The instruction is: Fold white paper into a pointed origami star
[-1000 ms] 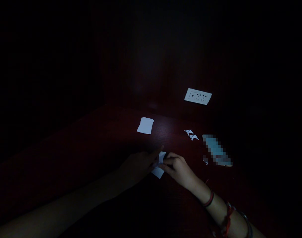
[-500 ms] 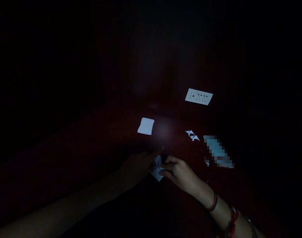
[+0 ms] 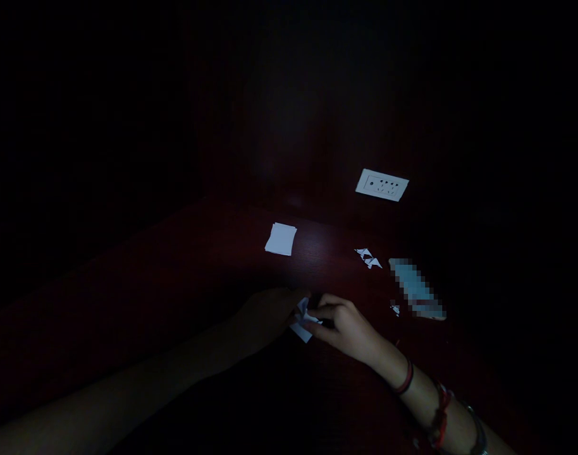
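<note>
A small sheet of white paper (image 3: 302, 331), partly folded with a flap standing up, lies between my hands on the dark reddish table. In deep shadow, my left hand (image 3: 274, 311) grips its left side, the fingers closed at the paper's edge. My right hand (image 3: 348, 325) pinches the raised flap from the right with thumb and index finger. Fingers cover part of the folds. Beyond them sits a stack of white paper squares (image 3: 281, 239). Folded white paper pieces (image 3: 368, 258) rest to the right of the stack.
A blurred-out light-blue phone-like object (image 3: 418, 289) lies on the right of the table (image 3: 213, 253). Beside it is a tiny white folded scrap (image 3: 395, 309). A white socket plate (image 3: 382, 185) is on the back wall. Everything around is very dark.
My left index finger, stretched out before, has drawn in toward the paper. The flap stands higher, and my right thumb and finger have shifted slightly on it.
</note>
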